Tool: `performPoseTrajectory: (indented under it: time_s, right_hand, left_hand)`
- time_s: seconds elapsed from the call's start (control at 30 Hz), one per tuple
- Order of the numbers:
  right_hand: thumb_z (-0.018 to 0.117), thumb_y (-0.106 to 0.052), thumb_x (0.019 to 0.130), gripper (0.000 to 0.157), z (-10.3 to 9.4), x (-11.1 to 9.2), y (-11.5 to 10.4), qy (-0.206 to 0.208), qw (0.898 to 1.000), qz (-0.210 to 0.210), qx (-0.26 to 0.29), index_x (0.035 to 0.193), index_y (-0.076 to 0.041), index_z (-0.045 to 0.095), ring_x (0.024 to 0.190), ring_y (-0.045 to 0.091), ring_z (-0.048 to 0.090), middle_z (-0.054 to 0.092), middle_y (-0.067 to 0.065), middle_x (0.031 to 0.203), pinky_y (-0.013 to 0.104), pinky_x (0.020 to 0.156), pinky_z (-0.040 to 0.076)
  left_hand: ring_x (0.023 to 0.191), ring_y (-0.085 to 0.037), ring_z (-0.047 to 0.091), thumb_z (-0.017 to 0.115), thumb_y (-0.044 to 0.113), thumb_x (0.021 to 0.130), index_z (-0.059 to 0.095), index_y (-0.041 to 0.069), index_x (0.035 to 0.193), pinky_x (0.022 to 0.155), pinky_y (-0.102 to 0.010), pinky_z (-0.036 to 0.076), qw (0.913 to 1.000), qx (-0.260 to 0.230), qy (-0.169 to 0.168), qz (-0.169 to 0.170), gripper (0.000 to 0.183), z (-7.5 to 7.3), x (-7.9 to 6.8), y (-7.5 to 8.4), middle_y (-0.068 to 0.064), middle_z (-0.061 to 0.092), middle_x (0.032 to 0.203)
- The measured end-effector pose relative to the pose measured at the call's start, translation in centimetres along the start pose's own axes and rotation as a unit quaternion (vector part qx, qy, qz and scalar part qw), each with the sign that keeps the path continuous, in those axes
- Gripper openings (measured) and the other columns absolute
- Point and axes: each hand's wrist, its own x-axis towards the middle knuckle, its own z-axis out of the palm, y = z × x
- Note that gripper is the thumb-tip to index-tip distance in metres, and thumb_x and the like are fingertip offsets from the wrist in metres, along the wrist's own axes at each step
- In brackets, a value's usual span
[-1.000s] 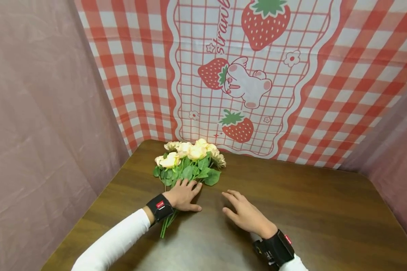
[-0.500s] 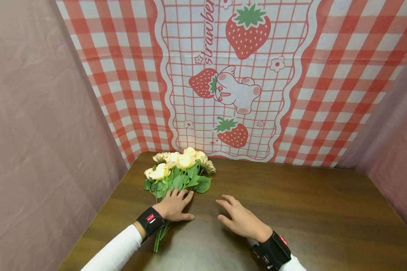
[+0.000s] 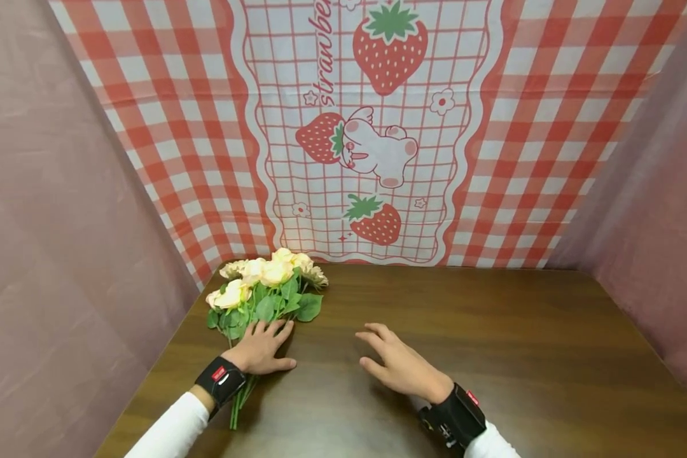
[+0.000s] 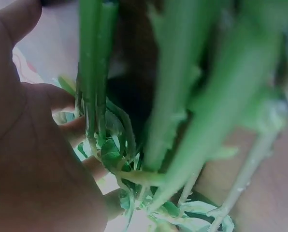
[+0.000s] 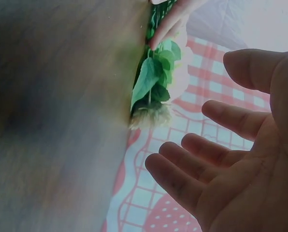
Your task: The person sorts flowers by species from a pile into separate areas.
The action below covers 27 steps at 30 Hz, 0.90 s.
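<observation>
Bouquet (image 3: 265,307) lies at the counter's (image 3: 464,331) left, blooms (image 3: 277,272) toward the far edge. Left hand (image 3: 257,350): grip wide over stems (image 3: 236,413). Right hand (image 3: 406,367): grip loosely spread, empty. Advisable: light, even contact, sparing leaves (image 3: 309,307).

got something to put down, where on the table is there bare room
Widest: the table between the right hand and its right edge. Also bare: the strip right of the flowers, along the cloth, and a smaller gap between both hands. Crowded: the left side, flowers lying under the left hand.
</observation>
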Motion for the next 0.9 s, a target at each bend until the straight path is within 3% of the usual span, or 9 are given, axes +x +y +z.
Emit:
performPoseTrajectory:
  time_s: [0.23, 0.6, 0.9]
  right_hand:
    - [0.056, -0.032, 0.102, 0.05, 0.5, 0.3, -0.2, -0.012, 1.0, -0.001, 0.02, 0.145, -0.008, 0.046, 0.135, 0.037, 0.043, 0.037, 0.022, 0.151, 0.051, 0.1, 0.046]
    - [0.061, -0.026, 0.1, 0.049, -1.0, -0.6, 0.4, 0.031, 0.999, 0.026, 0.017, 0.144, -0.008, 0.049, 0.135, 0.038, 0.044, 0.037, 0.022, 0.151, 0.053, 0.1, 0.045]
    - [0.061, -0.024, 0.1, 0.047, -1.1, -0.6, 0.2, 0.037, 0.999, 0.035, 0.015, 0.142, -0.007, 0.05, 0.135, 0.038, 0.044, 0.038, 0.021, 0.15, 0.055, 0.099, 0.045]
  left_hand:
    - [0.138, -0.05, 0.029, 0.061, 0.057, 0.091, 0.032, 0.007, 0.155, 0.108, -0.07, 0.021, 0.9997, -0.02, -0.004, -0.014, 0.086, 0.1, -1.5, -1.2, -0.019, 0.034, 0.156]
    - [0.14, -0.052, 0.025, 0.059, 0.056, 0.093, 0.027, 0.01, 0.157, 0.109, -0.07, 0.019, 1.0, 0.001, -0.006, 0.004, 0.085, -1.1, 1.2, -0.9, -0.019, 0.028, 0.159]
    - [0.144, -0.052, 0.018, 0.063, 0.046, 0.095, 0.033, 0.008, 0.154, 0.113, -0.068, 0.013, 0.9982, -0.058, -0.016, 0.005, 0.077, -1.6, -0.3, -1.6, -0.021, 0.028, 0.159]
